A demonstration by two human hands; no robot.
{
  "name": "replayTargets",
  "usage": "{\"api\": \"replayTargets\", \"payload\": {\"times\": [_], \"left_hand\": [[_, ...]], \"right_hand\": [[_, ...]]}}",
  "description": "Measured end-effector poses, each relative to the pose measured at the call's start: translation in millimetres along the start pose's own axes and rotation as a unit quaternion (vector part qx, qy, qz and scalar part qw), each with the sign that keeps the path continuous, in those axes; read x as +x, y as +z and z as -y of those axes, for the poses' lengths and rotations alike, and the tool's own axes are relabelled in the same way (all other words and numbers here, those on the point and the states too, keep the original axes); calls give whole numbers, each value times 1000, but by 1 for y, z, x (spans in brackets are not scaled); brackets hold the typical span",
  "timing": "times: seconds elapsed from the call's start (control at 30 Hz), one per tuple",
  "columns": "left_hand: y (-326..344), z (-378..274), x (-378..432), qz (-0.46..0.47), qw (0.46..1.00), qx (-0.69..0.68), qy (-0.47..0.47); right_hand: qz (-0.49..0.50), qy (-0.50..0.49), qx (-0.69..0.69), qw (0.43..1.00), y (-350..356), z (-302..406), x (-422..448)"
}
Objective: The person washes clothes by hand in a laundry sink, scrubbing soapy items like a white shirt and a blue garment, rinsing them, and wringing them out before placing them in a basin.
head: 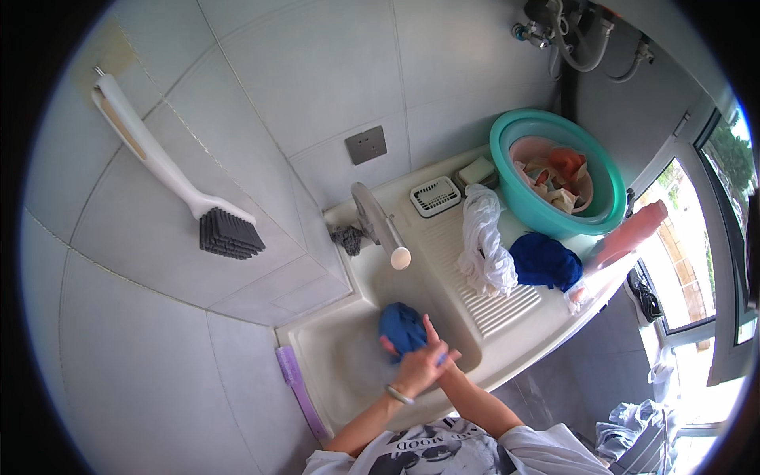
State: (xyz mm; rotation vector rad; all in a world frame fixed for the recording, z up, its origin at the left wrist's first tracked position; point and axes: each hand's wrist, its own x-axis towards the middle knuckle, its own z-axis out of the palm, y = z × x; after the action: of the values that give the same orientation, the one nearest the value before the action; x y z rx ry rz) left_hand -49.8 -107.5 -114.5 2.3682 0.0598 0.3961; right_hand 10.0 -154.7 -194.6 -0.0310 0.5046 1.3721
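Observation:
In the basin of a cream laundry sink [332,380] lies a wet blue cloth [402,326], with cloudy water around it. My left hand [436,341] and my right hand [415,369] cross over the near right side of the cloth. The right hand, with a bracelet at its wrist, overlaps the left and hides part of it. A bit of blue shows between the hands; whether either hand grips the cloth cannot be told. Above the basin stands a faucet [380,225].
On the ribbed washboard [499,312] lie a white cloth [484,237] and a dark blue cloth [545,261]. Behind are a soap dish [435,196] and a green basin [504,190] holding clothes. A purple brush [300,392] lies on the left rim; a white-handled brush [160,160] hangs on the wall.

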Motion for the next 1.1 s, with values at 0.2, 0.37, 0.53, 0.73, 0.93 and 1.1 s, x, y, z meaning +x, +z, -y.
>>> {"api": "replayTargets", "payload": {"times": [0.2, 0.37, 0.53, 0.73, 0.93, 1.1], "left_hand": [[10, 112, 20, -121, 948, 60, -288], [42, 17, 16, -115, 980, 26, -159], [22, 124, 20, -134, 912, 35, -386], [49, 45, 15, -138, 969, 30, -203], [32, 102, 26, -140, 924, 47, -353], [46, 69, 14, -139, 943, 36, -300]], "right_hand": [[-284, -151, -176, 931, -5, -41, 39], [161, -296, -107, 936, -129, 15, 36], [-273, -112, -132, 946, -37, -27, 52], [375, -166, 55, 910, -97, 8, 58], [-282, -133, -135, 940, -26, -1, 44], [-66, -122, -62, 988, -45, 10, 29]]}}
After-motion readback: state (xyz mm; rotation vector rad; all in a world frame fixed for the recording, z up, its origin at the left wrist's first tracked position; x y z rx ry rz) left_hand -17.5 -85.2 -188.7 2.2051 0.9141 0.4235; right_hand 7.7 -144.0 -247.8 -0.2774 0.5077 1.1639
